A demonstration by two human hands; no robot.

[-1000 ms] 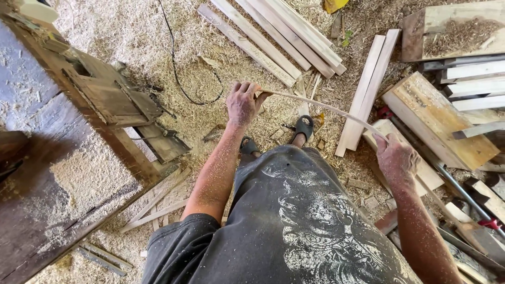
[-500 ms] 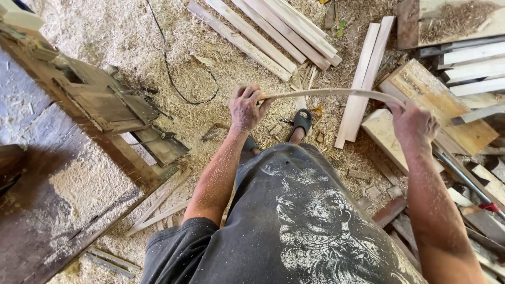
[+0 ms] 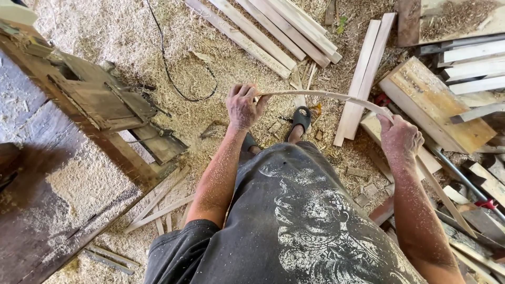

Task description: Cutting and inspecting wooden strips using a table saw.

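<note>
Sawdust-covered floor (image 3: 105, 31) with planks (image 3: 273, 31) far: thin wooden strip (image 3: 321, 96) bowed between left hand (image 3: 243, 107) and right hand (image 3: 400, 138), each clamped on one end.

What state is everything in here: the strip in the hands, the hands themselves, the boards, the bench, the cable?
thin wooden strip: bowed into an arc, held at both ends
left hand: closed on one end of the strip
right hand: closed on the strip further along
long battens: lying flat, side by side on the sawdust
workbench: dusted with sawdust
black cable: slack, curling over the floor
sandal: on a foot
</note>
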